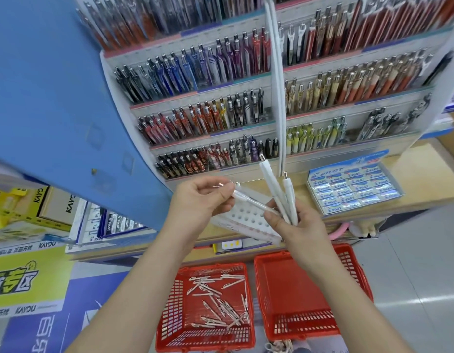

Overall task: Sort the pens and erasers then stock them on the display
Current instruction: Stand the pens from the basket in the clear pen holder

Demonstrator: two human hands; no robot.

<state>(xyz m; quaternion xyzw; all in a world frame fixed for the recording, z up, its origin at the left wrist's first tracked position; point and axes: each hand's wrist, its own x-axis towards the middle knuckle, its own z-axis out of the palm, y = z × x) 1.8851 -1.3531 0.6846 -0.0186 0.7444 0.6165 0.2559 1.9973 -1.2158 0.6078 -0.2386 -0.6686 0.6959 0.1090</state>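
Note:
My right hand (294,222) grips a bunch of white pens (276,189) that fan upward, tips up. My left hand (199,202) pinches one clear white pen (248,200), held slanted between both hands. Just below the hands a white pen holder with rows of round holes (246,221) sits on the wooden ledge. On the floor, the left red basket (169,314) holds several loose white pens (220,301); the right red basket (310,296) shows no items inside. A box of blue and white erasers (353,189) lies on the ledge at right.
A tiered display rack (276,128) packed with coloured pens rises behind the ledge. A blue panel (55,85) leans in from the left. Yellow boxes (29,207) and packaged goods stand at lower left. Grey floor lies to the right.

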